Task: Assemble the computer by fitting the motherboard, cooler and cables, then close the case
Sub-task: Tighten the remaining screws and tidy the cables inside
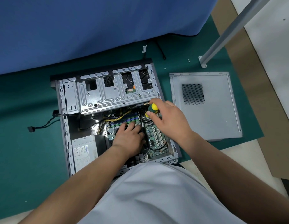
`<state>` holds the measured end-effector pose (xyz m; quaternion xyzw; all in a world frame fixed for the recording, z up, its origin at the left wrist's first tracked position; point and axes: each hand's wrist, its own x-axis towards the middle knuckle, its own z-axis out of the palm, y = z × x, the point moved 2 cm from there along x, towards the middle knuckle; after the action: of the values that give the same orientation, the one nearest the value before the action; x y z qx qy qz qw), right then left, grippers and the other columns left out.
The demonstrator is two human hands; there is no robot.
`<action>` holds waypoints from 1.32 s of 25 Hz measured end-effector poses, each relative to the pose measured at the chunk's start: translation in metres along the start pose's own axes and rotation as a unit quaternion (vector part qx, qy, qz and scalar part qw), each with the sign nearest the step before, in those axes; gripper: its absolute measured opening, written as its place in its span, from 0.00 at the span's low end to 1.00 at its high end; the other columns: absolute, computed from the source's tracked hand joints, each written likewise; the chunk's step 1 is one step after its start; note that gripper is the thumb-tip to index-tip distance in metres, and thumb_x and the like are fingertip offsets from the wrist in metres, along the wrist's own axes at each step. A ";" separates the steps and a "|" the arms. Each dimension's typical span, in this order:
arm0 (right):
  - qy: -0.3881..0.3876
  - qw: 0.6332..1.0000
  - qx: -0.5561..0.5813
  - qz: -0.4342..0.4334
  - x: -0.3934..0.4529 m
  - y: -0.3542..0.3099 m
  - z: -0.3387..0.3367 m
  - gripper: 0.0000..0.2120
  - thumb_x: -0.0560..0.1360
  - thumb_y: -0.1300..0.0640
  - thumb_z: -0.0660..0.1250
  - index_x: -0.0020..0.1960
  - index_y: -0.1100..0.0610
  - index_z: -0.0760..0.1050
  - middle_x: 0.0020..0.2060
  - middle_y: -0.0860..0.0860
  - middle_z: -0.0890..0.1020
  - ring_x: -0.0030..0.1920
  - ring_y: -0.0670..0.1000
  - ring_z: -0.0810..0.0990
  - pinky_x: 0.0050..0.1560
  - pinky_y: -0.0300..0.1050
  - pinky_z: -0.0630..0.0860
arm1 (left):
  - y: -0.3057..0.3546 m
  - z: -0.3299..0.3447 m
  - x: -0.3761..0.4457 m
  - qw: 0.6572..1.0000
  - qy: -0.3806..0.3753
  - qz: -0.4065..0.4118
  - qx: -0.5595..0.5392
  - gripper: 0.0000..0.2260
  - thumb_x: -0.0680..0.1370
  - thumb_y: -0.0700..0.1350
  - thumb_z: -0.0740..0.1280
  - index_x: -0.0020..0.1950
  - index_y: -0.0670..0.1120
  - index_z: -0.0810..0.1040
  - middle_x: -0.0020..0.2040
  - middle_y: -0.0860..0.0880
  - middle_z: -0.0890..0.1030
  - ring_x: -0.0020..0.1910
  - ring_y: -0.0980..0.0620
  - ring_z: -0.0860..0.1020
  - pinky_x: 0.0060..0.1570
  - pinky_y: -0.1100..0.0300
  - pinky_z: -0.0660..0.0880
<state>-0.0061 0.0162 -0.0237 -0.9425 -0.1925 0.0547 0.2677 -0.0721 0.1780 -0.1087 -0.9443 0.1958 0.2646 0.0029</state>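
Observation:
An open grey computer case lies flat on a green mat. The green motherboard sits inside it at the lower right, with cables running over it. My left hand lies over the middle of the board on a dark part, likely the cooler, which it mostly hides. My right hand grips a screwdriver with a yellow and green handle, held upright above the board's upper right area. The shaft and tip are hidden. The grey side panel lies flat to the right of the case.
A silver drive cage fills the case's top half; the power supply sits at lower left. A black cable trails out left. Small screws lie near a metal table leg. Blue cloth hangs behind.

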 end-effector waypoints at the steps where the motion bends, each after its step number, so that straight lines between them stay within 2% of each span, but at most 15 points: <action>1: -0.007 1.000 -0.007 -0.005 0.000 0.000 0.001 0.15 0.82 0.45 0.64 0.65 0.50 0.72 0.42 0.43 0.75 0.48 0.50 0.76 0.43 0.47 0.75 | 0.000 0.000 0.000 1.000 0.000 -0.001 0.000 0.21 0.85 0.60 0.53 0.73 0.53 0.73 0.77 0.50 0.66 0.78 0.43 0.58 0.72 0.42 0.54; 5: -0.038 0.999 -0.005 -0.013 0.002 0.001 0.002 0.15 0.82 0.48 0.63 0.67 0.51 0.70 0.49 0.49 0.81 0.49 0.52 0.77 0.44 0.47 0.73 | 0.000 0.001 -0.001 1.000 0.006 0.002 -0.001 0.21 0.85 0.60 0.53 0.73 0.53 0.73 0.77 0.50 0.66 0.78 0.43 0.58 0.72 0.42 0.54; 8: -0.076 0.997 -0.005 -0.013 0.009 -0.002 -0.004 0.14 0.82 0.49 0.63 0.66 0.50 0.69 0.46 0.49 0.80 0.46 0.53 0.78 0.42 0.48 0.75 | -0.001 0.002 0.001 1.000 0.005 0.000 -0.004 0.22 0.85 0.60 0.53 0.73 0.53 0.73 0.77 0.50 0.66 0.78 0.44 0.58 0.72 0.42 0.54; 11: -0.114 0.991 -0.068 -0.010 0.021 -0.007 -0.011 0.14 0.81 0.41 0.62 0.62 0.47 0.70 0.40 0.47 0.78 0.39 0.54 0.79 0.38 0.48 0.77 | -0.001 0.003 0.001 1.000 0.015 0.001 -0.025 0.21 0.84 0.60 0.53 0.71 0.54 0.75 0.77 0.52 0.68 0.78 0.45 0.58 0.71 0.43 0.54; 13: -0.122 0.980 -0.159 0.000 0.031 -0.010 -0.013 0.20 0.80 0.34 0.59 0.58 0.49 0.71 0.38 0.50 0.79 0.39 0.58 0.80 0.32 0.47 0.72 | -0.003 0.002 0.000 0.994 0.050 -0.004 -0.096 0.18 0.84 0.59 0.55 0.68 0.54 0.78 0.74 0.54 0.72 0.78 0.47 0.61 0.72 0.47 0.57; 15: -0.113 0.961 -0.251 -0.006 0.039 -0.014 -0.012 0.27 0.78 0.27 0.53 0.54 0.50 0.71 0.36 0.52 0.79 0.38 0.59 0.79 0.28 0.44 0.62 | -0.009 -0.003 -0.001 0.963 0.119 -0.037 -0.241 0.13 0.84 0.53 0.60 0.64 0.52 0.80 0.66 0.52 0.79 0.73 0.47 0.70 0.69 0.51 0.65; 16: -0.112 0.954 -0.277 -0.011 0.042 -0.017 -0.012 0.29 0.78 0.26 0.49 0.54 0.51 0.71 0.34 0.51 0.77 0.37 0.58 0.78 0.28 0.44 0.59 | -0.013 -0.008 -0.001 0.930 0.160 -0.067 -0.323 0.11 0.84 0.49 0.63 0.62 0.49 0.81 0.61 0.50 0.82 0.67 0.46 0.74 0.65 0.53 0.69; 18: -0.126 0.952 -0.279 -0.027 0.047 -0.020 -0.013 0.28 0.79 0.28 0.47 0.57 0.51 0.68 0.35 0.50 0.76 0.39 0.58 0.79 0.31 0.45 0.62 | -0.023 -0.019 -0.002 0.857 0.228 -0.134 -0.443 0.08 0.83 0.43 0.66 0.59 0.46 0.82 0.54 0.49 0.83 0.55 0.48 0.79 0.53 0.59 0.70; 19: -0.143 0.953 -0.263 -0.039 0.049 -0.021 -0.014 0.25 0.80 0.32 0.50 0.60 0.51 0.66 0.40 0.51 0.79 0.42 0.59 0.80 0.33 0.47 0.65 | -0.027 -0.025 -0.003 0.832 0.247 -0.154 -0.472 0.07 0.83 0.41 0.66 0.58 0.46 0.83 0.50 0.51 0.83 0.50 0.50 0.80 0.47 0.61 0.70; 21: -0.198 0.951 -0.226 -0.065 0.053 -0.022 -0.019 0.19 0.80 0.38 0.54 0.63 0.50 0.64 0.50 0.53 0.81 0.47 0.60 0.81 0.38 0.50 0.71 | -0.033 -0.039 -0.005 0.806 0.272 -0.161 -0.501 0.07 0.82 0.41 0.66 0.57 0.48 0.83 0.45 0.55 0.82 0.42 0.54 0.80 0.42 0.60 0.72; 22: -0.219 0.947 -0.222 -0.076 0.054 -0.022 -0.021 0.18 0.80 0.39 0.55 0.63 0.49 0.65 0.51 0.54 0.81 0.48 0.60 0.81 0.39 0.51 0.71 | -0.036 -0.044 -0.007 0.800 0.286 -0.156 -0.503 0.08 0.82 0.40 0.66 0.57 0.49 0.83 0.46 0.55 0.83 0.43 0.55 0.80 0.44 0.61 0.74; 24: -0.210 0.941 -0.253 -0.082 0.055 -0.025 -0.021 0.19 0.81 0.37 0.55 0.61 0.50 0.68 0.48 0.55 0.82 0.47 0.61 0.81 0.37 0.49 0.69 | -0.046 -0.052 -0.013 0.800 0.324 -0.145 -0.484 0.09 0.82 0.39 0.66 0.58 0.49 0.83 0.49 0.55 0.83 0.48 0.57 0.80 0.50 0.62 0.74; 26: -0.160 0.936 -0.305 -0.073 0.054 -0.029 -0.016 0.26 0.81 0.32 0.51 0.59 0.53 0.72 0.44 0.54 0.83 0.44 0.60 0.82 0.32 0.46 0.62 | -0.054 -0.056 -0.019 0.805 0.352 -0.132 -0.460 0.09 0.82 0.40 0.66 0.59 0.48 0.82 0.51 0.56 0.83 0.51 0.58 0.79 0.53 0.63 0.74; 28: -0.137 0.937 -0.316 -0.059 0.051 -0.032 -0.010 0.30 0.81 0.31 0.47 0.59 0.54 0.73 0.43 0.54 0.83 0.44 0.60 0.83 0.31 0.46 0.59 | -0.055 -0.059 -0.017 0.812 0.335 -0.109 -0.465 0.10 0.82 0.41 0.68 0.61 0.49 0.82 0.54 0.57 0.83 0.52 0.60 0.79 0.55 0.67 0.74; 33: -0.219 0.948 -0.221 -0.064 0.052 -0.031 -0.016 0.18 0.79 0.41 0.52 0.60 0.53 0.64 0.52 0.54 0.80 0.49 0.60 0.81 0.39 0.50 0.66 | -0.037 -0.067 0.003 0.841 0.249 -0.045 -0.478 0.15 0.79 0.38 0.71 0.64 0.49 0.82 0.52 0.59 0.82 0.51 0.63 0.79 0.51 0.80 0.67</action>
<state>0.0348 0.0529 0.0062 -0.9286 -0.3133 0.1987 0.0065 -0.0231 0.2034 -0.0558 -0.8700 -0.0034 0.0806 -0.4863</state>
